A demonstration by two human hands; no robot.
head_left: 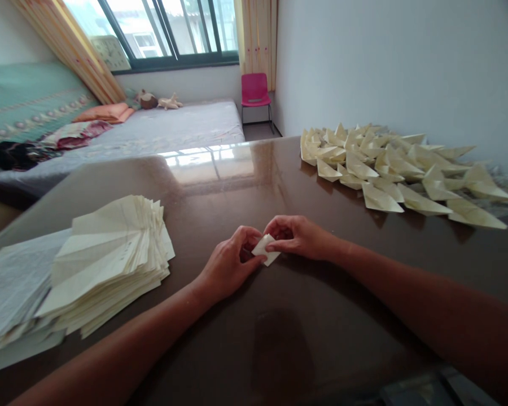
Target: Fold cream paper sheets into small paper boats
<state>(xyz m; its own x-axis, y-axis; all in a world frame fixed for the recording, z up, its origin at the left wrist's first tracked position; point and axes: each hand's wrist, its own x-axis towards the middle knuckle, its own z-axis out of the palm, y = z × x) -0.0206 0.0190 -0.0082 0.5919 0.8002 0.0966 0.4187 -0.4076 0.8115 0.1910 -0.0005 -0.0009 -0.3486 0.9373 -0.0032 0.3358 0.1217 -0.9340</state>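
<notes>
- Cream folded paper (261, 246) sits near the middle of the glossy brown worktop (220, 206), between the person's two hands.
- Left hand (232, 258): thumb and fingers pinch the paper's left side.
- Right hand (298, 237): pinching the other side, thumb laid across it.
- Over left, I see a fanned stack of creased sheets (105, 254).
- Far right, boat-shaped paper foldings (381, 198) crowd by the wall (385, 67).
</notes>
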